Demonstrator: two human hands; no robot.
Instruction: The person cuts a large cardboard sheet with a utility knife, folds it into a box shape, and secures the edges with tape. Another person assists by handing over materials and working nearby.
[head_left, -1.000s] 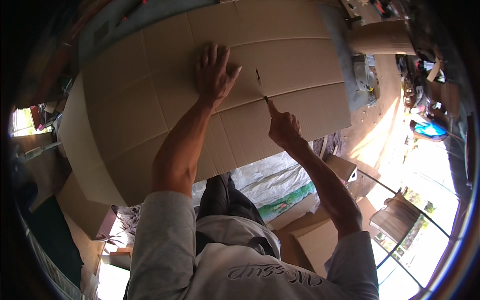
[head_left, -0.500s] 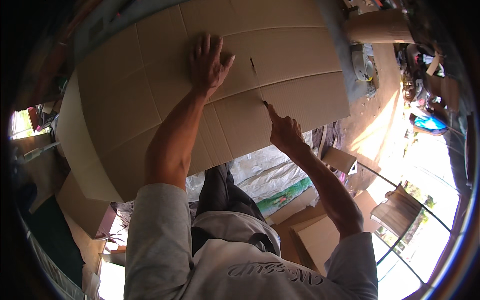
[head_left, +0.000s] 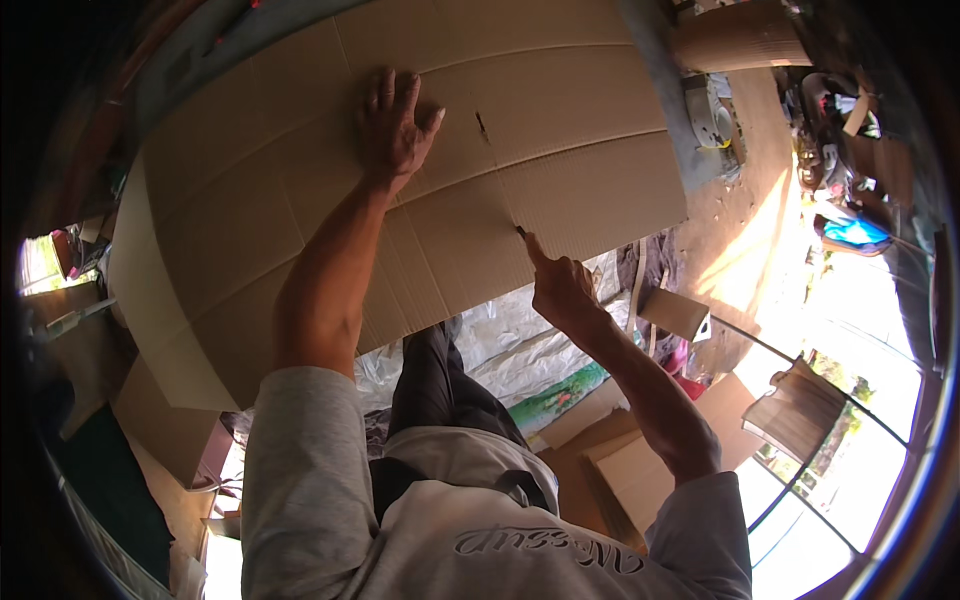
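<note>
A large brown cardboard sheet (head_left: 250, 190) with several creases lies in front of me. Flat on its far middle part rests my left hand (head_left: 400, 130), fingers spread. My right hand (head_left: 565, 292) is closed around a small tool with a dark tip (head_left: 521, 231), the index finger stretched along it. That tip touches the board near its front edge. Most of the tool is hidden in the hand, so its exact kind does not show. Farther up the sheet is a short dark slit (head_left: 481, 122), and a faint line runs from it toward the tool.
Under the sheet's near edge lies crumpled whitish plastic sheeting (head_left: 490, 350). Cardboard pieces (head_left: 640, 470) lean at my lower right. A small cardboard box (head_left: 676, 314) and a metal frame with cloth (head_left: 797, 408) stand to the right. A white round container (head_left: 712, 125) is beyond the sheet's right edge.
My right hand has drawn the tool tip toward me along the cardboard, away from the slit. My left hand stays pressed on the sheet. The whole view has shifted slightly.
</note>
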